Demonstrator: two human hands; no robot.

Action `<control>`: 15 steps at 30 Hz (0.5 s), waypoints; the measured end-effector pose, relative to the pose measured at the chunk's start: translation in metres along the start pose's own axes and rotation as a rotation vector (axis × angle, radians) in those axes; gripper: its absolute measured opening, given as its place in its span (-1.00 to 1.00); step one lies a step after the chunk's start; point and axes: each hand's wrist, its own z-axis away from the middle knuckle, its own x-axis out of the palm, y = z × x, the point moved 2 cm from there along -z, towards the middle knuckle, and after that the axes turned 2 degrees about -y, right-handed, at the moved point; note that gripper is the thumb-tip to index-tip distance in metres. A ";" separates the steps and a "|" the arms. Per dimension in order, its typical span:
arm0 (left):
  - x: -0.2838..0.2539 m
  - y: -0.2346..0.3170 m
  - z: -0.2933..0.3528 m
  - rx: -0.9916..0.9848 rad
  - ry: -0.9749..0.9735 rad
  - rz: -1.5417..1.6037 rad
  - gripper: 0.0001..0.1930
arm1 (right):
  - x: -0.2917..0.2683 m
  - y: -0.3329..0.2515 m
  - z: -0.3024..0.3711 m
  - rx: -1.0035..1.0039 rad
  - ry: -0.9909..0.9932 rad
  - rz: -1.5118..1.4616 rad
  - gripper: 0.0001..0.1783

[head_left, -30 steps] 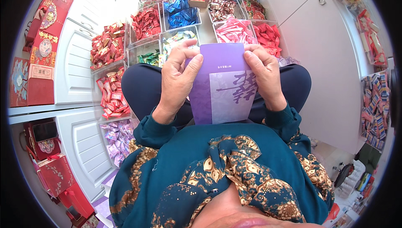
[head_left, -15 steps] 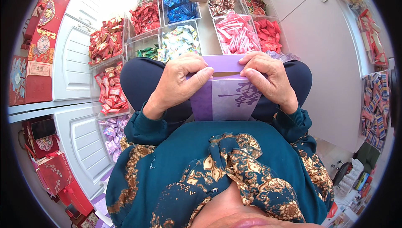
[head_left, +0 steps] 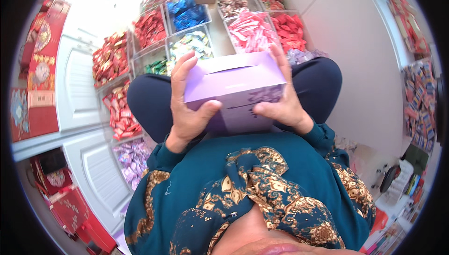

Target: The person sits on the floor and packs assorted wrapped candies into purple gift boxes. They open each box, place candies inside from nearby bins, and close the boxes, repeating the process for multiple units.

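Observation:
Between my two hands is a purple paper gift box (head_left: pixel 234 92), held upright in front of my lap. Its top is folded down, with a curved slot across it, and dark script marks the front panel. My left hand (head_left: pixel 189 103) grips the left side, thumb on the front and fingers along the side. My right hand (head_left: pixel 285 98) clasps the right side the same way, its thumb pressed to the front. The box's underside and back are hidden.
Clear bins ahead hold wrapped sweets: red (head_left: pixel 150 26), blue (head_left: pixel 188 12), pale green and white (head_left: pixel 192 44), pink (head_left: pixel 252 29) and coral (head_left: pixel 287 30). Lilac packets (head_left: pixel 132 159) lie at left. Red gift boxes (head_left: pixel 70 210) stand by white cabinet doors (head_left: pixel 96 173). Striped packets (head_left: pixel 420 105) sit far right.
The box's top flap went from raised to folded shut. My hands moved from pinching the flap to clasping the box's sides, and the box tilted so its top shows.

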 end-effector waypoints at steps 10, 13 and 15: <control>-0.022 0.039 -0.065 -0.130 -0.870 -0.466 0.03 | 0.002 -0.001 -0.002 0.046 -0.226 0.467 0.04; -0.015 0.030 -0.080 -0.283 -0.963 -0.304 0.11 | -0.007 -0.008 0.002 -0.073 -0.207 0.379 -0.15; -0.020 0.020 -0.088 -0.495 -0.947 -0.072 0.13 | -0.025 -0.015 0.006 -0.163 -0.242 0.422 -0.32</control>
